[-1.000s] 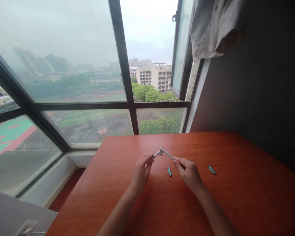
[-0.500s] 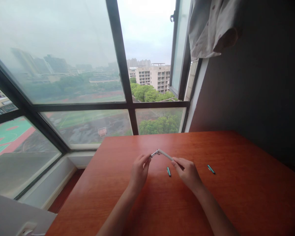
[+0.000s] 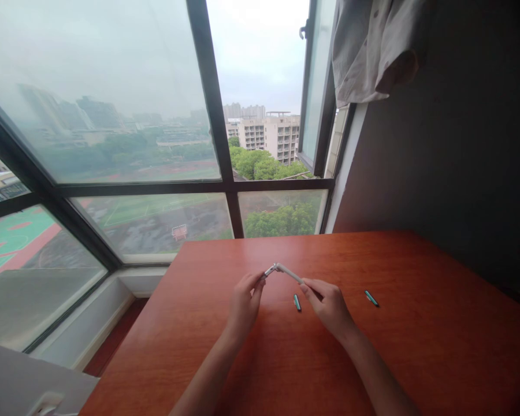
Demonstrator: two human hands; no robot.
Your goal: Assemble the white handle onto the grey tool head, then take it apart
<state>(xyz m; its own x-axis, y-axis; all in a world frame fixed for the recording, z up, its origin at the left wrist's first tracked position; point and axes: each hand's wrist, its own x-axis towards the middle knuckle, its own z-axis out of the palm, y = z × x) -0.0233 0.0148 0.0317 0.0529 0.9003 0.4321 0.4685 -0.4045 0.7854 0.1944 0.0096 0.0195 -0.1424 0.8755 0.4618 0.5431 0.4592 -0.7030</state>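
Pinched in the fingertips of my left hand [image 3: 245, 303] is a slim silvery metal piece [image 3: 270, 270], raised over the table. My right hand [image 3: 329, 306] grips the lower end of a thin pale grey rod [image 3: 289, 273] between thumb and fingers. The two meet end to end at an angle, like an upturned V; whether they are joined there I cannot tell. Just left of my right hand, a small teal and black strip-shaped piece [image 3: 297, 303] lies on the table. A similar teal and black piece [image 3: 371, 298] rests farther right.
The reddish-brown wooden table [image 3: 416, 358] runs up to a dark-framed window [image 3: 156, 188] with one pane swung outward. A pale curtain [image 3: 368, 52] hangs at the upper right beside a dark wall [image 3: 442, 144]. At the lower left is a white ledge [image 3: 26, 370].
Both hands keep their grips. The metal piece and the rod have shifted very slightly left, and their angle at the meeting point looks nearly the same. The teal pieces lie where they were.
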